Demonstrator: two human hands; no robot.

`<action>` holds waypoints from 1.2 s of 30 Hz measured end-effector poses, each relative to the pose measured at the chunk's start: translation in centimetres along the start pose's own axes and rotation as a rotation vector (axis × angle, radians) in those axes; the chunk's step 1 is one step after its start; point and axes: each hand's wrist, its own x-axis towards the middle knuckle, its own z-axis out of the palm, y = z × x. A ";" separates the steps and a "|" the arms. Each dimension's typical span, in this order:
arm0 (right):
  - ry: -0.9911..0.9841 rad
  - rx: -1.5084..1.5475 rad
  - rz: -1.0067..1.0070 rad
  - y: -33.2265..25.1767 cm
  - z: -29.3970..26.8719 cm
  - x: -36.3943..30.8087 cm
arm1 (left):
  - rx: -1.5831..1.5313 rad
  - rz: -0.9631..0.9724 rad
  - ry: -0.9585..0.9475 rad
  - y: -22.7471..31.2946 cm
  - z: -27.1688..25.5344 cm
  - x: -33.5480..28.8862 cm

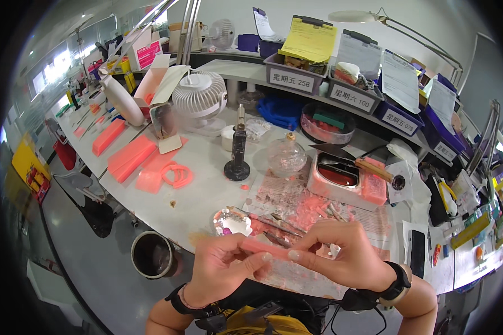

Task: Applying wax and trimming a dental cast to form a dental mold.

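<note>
**Pinching a pink strip crosswise between both hands**

Looking down from the head view: holding a pink strip (264, 249) in the air above the near part of the desk (198, 215), over a spread newspaper (271, 187). Pinching it toward one end with the left hand (221, 265), thumb and fingers pressing narrowly together on it; gripping the other end with the right hand (343, 257), thumb and fingers closing narrowly there too. Running its long axis from left to right across the body, sloping slightly toward the wearer at the right; not being able to tell exactly where the tips are ending, under the fingers.

Finding printed labels next: showing large dark characters and digits on white cards, clear enough for reading, on the fronts of a grey tray (271, 64) and a purple tray (387, 114) at the back. Seeing only tiny, illegible print on the newspaper and on a yellow sheet (310, 39) in a clipboard.

Seeing also, beyond the hands, a small dish (217, 221) with white contents, an upright black torch (238, 153), a round glass vessel (286, 159) and a metal box (321, 188) with a wooden-handled knife (374, 169) lying across it. Noticing pink sheets (131, 158) and pink rings (179, 175) lying farther left.
</note>
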 end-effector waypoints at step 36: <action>0.300 -1.153 -0.569 6.2 -8.7 11.4 | 1.103 0.420 -0.048 1.0 -1.1 2.7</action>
